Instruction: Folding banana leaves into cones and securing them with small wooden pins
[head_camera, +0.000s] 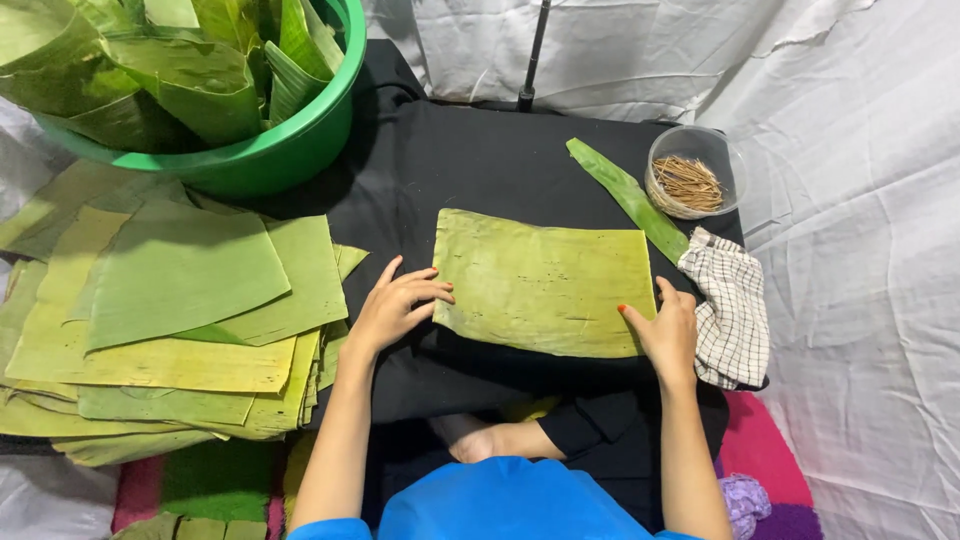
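Person seated cross-legged at a low bench draped in black cloth (480, 160), seen from above. A rectangular yellow-green banana-leaf sheet (545, 280) lies flat in the middle of the cloth, long side across.

Left hand (395, 305): fingers spread and resting on the sheet's left edge, pressing down, nothing grasped, grip released. Right hand (668, 335): at the sheet's lower right corner, thumb on top of the leaf, fingers along the edge; looks like a light pinch or press on the corner rather than a closed grasp.

Around it: a narrow green leaf strip (628, 197) lies diagonally just beyond the sheet's upper right corner, near a clear round plastic bowl of thin brown sticks (690, 180). A white checked cloth (733, 310) sits just beside the right hand. To the left, a spread stack of cut leaf sheets (170, 320); behind that, a green plastic basin (280, 150) filled with folded leaves.

Handling judgement: the leaf seems thin and likely to split along its grain. Best kept flat under both hands with even pressure at opposite edges, and any fold or lift made slowly from the corner, not by tugging one side.
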